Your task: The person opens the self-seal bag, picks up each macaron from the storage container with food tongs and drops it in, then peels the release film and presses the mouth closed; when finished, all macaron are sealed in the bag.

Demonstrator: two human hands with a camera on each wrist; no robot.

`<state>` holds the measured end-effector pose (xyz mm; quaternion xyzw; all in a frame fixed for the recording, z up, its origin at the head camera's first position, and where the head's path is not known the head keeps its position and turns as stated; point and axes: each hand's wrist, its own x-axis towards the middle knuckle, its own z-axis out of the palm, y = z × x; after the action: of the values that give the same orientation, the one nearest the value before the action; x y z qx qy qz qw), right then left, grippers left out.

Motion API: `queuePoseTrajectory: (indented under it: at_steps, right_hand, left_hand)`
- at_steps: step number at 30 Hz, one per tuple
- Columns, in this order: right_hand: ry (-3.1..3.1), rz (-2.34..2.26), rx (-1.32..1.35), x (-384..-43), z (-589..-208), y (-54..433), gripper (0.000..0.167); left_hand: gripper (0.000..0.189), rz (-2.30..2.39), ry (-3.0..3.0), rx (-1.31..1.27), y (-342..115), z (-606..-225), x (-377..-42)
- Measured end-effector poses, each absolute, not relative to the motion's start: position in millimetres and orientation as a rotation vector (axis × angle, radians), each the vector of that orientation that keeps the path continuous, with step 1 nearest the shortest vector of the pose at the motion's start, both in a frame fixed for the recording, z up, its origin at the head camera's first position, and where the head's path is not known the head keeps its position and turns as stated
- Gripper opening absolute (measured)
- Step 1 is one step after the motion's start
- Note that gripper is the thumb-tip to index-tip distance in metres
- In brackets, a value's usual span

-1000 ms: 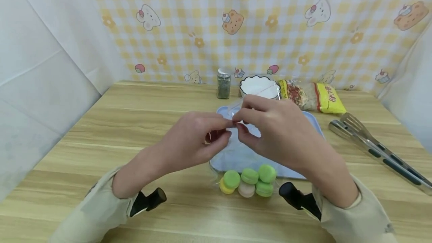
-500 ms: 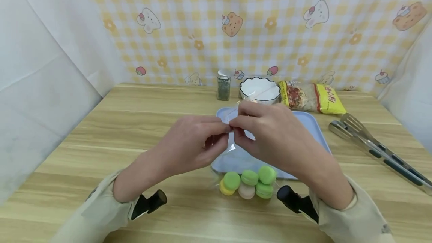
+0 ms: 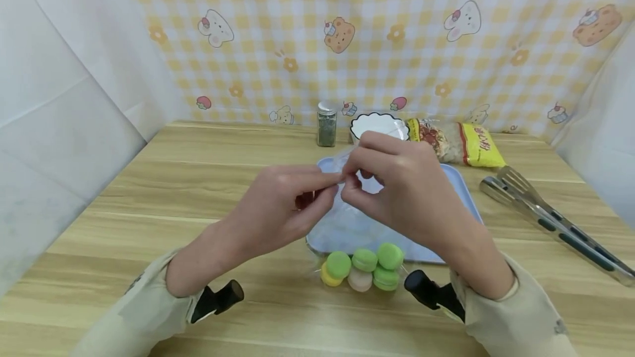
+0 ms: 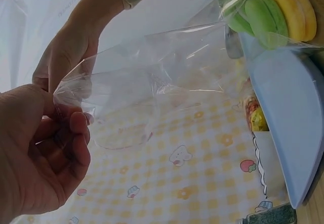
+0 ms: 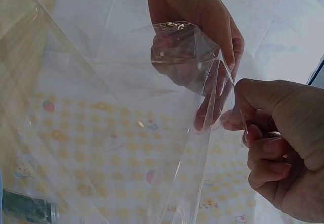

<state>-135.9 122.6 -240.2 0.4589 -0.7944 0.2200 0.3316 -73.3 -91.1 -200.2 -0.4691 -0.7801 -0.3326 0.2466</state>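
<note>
A clear plastic bag (image 4: 167, 77) stretches up from several macarons (image 3: 364, 260), which lie at its lower end near the front of the table. They are green, yellow and pale beige. My left hand (image 3: 278, 200) pinches the bag's upper edge between thumb and index finger. Close beside it, my right hand (image 3: 397, 183) pinches the same gathered edge, as the right wrist view shows, and the fingertips of both hands nearly meet. Behind the bag lies a light blue tray (image 3: 463, 194), partly covered by my right hand.
At the back stand a glass jar (image 3: 327, 125) of dark green flakes, a white scalloped bowl (image 3: 379, 124) and a yellow food packet (image 3: 478, 145). Metal tongs (image 3: 555, 225) lie at the right. A checked cloth (image 3: 397, 59) hangs behind the table.
My right hand has risen slightly and its thumb and fingers have shifted along the bag's edge. My left hand stays nearly in place. The macarons lie where they were.
</note>
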Motion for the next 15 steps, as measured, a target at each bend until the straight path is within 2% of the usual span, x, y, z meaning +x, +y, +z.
queuePoseTrajectory:
  at_steps: [4,7,11,15]
  right_hand:
    - [-2.043,0.753,1.167,-89.2,-184.5,104.7,0.014]
    - [-2.0,0.837,1.118,-74.4,-167.7,95.0,0.013]
    - [-1.939,0.9,1.051,-86.7,-180.4,94.9,0.014]
    - [-1.883,0.951,0.982,-122.7,-219.2,106.2,0.02]
  left_hand:
    - [0.022,-0.962,-2.133,-1.225,-91.6,-199.3,-72.2]
    - [0.021,-1.011,-2.151,-1.191,-92.4,-198.8,-71.6]
    - [0.021,-1.103,-2.175,-1.159,-93.4,-197.4,-71.1]
    - [0.022,-1.185,-2.162,-1.142,-92.9,-195.7,-69.9]
